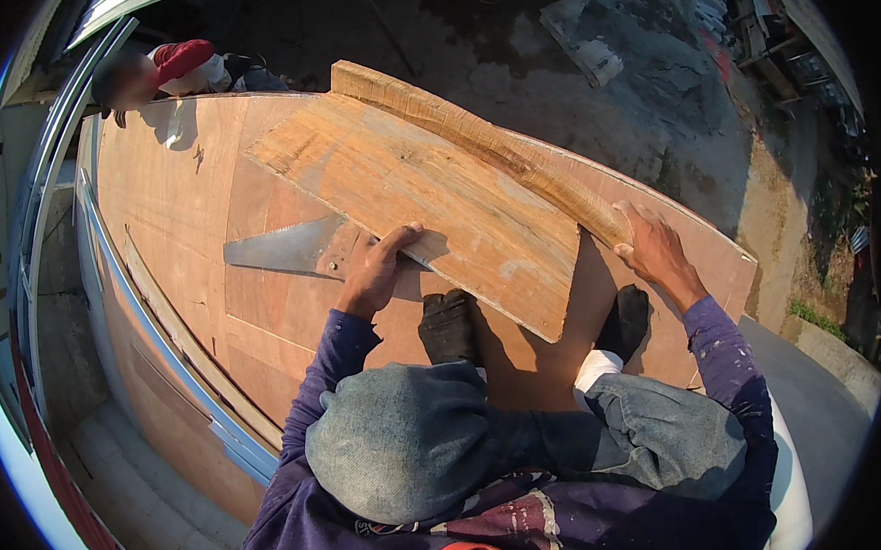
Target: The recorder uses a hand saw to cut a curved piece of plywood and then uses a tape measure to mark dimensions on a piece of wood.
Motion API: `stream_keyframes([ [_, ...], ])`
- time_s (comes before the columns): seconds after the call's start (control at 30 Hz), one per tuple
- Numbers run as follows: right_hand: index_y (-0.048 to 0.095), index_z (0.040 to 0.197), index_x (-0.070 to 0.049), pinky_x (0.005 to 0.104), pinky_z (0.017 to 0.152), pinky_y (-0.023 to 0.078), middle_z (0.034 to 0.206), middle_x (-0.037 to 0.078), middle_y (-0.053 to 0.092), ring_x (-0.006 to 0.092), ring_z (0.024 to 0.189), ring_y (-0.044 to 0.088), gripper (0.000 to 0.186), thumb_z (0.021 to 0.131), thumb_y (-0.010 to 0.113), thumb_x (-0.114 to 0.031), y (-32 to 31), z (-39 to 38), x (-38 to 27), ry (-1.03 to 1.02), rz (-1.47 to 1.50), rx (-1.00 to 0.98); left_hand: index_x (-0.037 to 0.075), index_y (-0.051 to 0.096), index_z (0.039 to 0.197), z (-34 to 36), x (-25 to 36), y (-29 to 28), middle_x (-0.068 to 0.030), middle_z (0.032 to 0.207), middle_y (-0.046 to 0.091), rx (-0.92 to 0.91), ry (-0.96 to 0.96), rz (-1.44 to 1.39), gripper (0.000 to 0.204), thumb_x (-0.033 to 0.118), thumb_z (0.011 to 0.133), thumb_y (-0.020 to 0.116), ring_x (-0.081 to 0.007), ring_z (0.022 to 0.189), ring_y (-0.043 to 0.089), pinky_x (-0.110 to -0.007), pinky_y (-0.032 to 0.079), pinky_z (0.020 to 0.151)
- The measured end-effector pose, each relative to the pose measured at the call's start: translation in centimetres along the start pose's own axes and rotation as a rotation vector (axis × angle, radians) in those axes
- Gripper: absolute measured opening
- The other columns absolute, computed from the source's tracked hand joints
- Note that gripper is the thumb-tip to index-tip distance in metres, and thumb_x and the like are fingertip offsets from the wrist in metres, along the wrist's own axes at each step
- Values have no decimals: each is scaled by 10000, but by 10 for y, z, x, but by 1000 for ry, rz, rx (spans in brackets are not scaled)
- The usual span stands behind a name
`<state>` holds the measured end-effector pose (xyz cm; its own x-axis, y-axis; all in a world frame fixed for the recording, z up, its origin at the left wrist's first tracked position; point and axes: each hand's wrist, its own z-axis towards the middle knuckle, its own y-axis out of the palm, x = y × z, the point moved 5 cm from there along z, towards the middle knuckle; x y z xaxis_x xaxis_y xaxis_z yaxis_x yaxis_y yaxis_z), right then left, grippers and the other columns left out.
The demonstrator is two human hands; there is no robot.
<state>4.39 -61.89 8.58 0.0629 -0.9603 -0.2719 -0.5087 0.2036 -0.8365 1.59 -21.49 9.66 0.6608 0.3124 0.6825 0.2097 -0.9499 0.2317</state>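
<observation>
Count two wooden pieces in two bare hands. Take as landmark one wide board [437,200]: flat, four-sided, orange-brown, streaked with grain, smudged with pale grey patches, and held aslant above brown plywood sheeting [157,180]. Grip the board's near left edge with one left hand [371,274], thumb pressed on top and other fingers out of sight; cannot tell the exact curl of those hidden fingers.

Grasp one narrow timber [473,129] with one right hand [653,249], fingers closed over the end just beyond the board's right corner. See this timber set along the board's far side: long, thick, bar-shaped, with a rough, ridged face.

Find one handsaw [285,248] just left of the board, beside the left hand: a thin grey metal blade, tapering leftward, with a scuffed brown handle partly covered by the hand. Note smooth, seamed, reddish plywood under and around the board.

Count two black-covered feet [448,326] near the board's near side, two knees in faded denim [399,441], and two purple sleeves [726,355] flecked with pale specks. Spot one other person [186,69], red-sleeved, well beyond the board's left end.
</observation>
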Motion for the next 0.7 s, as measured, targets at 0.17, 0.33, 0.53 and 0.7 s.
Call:
stream_keyframes([
  [0.17, 434, 1499, -200, 567, 960, 491, 1327, 169, 585, 425, 1253, 550, 789, 814, 824, -163, -3, -4, -11, -8, -20, 37, -87, 611, 1147, -3, 14, 9, -173, 1042, 673, -32, 103, 5, 371, 214, 950, 700, -242, 865, 706, -348, 614, 738],
  [0.33, 402, 1533, -213, 613, 947, 472, 1364, 164, 551, 409, 1284, 529, 880, 780, 855, -193, 8, -2, -11, -11, -222, 22, -102, 548, 1181, 0, 38, 30, -188, 1004, 661, -62, 156, -28, 397, 198, 955, 679, -269, 811, 707, -394, 639, 730],
  [0.53, 434, 1514, -207, 611, 969, 467, 1374, 164, 544, 414, 1297, 516, 881, 752, 875, -191, 7, -7, -8, -20, -170, 71, -111, 525, 1183, -8, 54, 46, -206, 1009, 650, -51, 167, -28, 405, 188, 951, 669, -283, 793, 706, -407, 653, 716],
  [0.7, 471, 1478, -176, 579, 988, 470, 1340, 163, 562, 414, 1269, 531, 840, 741, 876, -160, 10, -8, -5, -24, -90, 59, -110, 522, 1195, -2, 30, 35, -189, 1048, 640, -12, 102, -78, 430, 174, 923, 696, -276, 926, 689, -426, 632, 740],
])
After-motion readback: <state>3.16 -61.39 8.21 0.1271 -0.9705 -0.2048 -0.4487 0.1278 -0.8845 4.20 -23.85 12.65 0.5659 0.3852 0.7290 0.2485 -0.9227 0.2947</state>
